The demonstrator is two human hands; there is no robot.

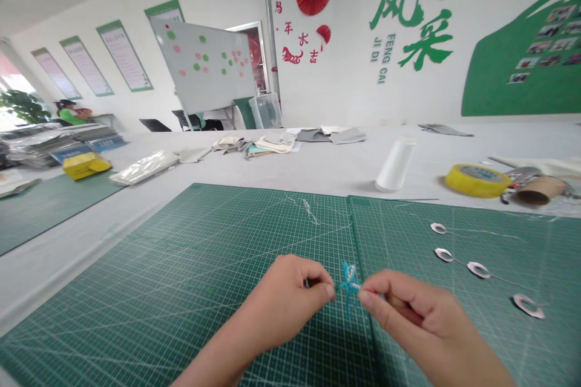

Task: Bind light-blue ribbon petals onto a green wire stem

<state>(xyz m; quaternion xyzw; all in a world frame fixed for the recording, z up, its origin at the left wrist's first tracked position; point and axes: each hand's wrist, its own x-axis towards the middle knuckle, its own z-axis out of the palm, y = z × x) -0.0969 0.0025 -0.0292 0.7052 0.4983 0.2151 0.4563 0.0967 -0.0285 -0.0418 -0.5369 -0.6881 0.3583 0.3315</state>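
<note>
The left hand point(281, 302) and right hand point(413, 320) had their fingers point(324, 281) pinched closed on a small turquoise cord knot point(348, 283), held over the green cutting mat point(158, 290). Tying seemed the step in hand; the next move called for pulling the loops snug.

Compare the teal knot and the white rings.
The teal knot is pinched between the left hand and right hand, while the white rings lie untouched. The knot is a bunched tangle of strands; the rings are open loops trailing thin threads. Both are over the green cutting mat.
</note>
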